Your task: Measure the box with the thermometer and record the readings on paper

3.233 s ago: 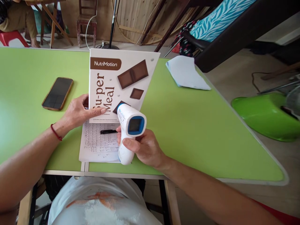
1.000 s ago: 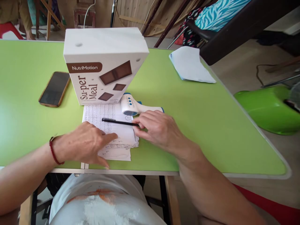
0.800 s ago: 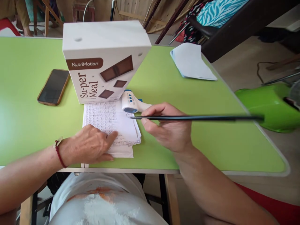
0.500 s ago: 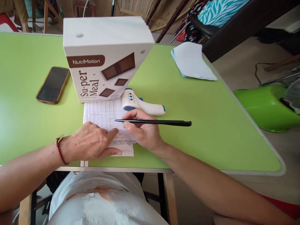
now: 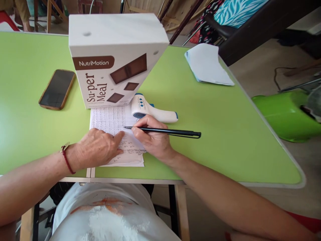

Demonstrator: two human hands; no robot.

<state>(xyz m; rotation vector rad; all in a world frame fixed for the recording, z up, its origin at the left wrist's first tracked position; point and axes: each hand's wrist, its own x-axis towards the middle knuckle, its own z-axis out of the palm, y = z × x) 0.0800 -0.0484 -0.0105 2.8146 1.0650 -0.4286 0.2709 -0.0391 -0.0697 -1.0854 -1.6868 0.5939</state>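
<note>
A white sheet of paper, dense with small handwriting, lies on the table. My left hand rests on its left part, holding nothing, with the index finger stretched across the writing and the other fingers partly hidden. Between thumb and fingers, my right hand grips a black pen. The pen's tip is over the written lines, just above my left index fingertip; whether it touches the paper I cannot tell. Right behind my right hand is a white and blue infrared thermometer. A white NutriMotion box stands at the paper's far edge.
The green table spreads around the paper. A phone in a brown case lies left of the box. Folded white paper sits at the far right edge. Beyond the table, a green bin is on the floor.
The pen has turned slightly in my right hand, its clip now showing. My left hand has shifted slightly up and left, its thumb drawn in. The camera view has moved a little.
</note>
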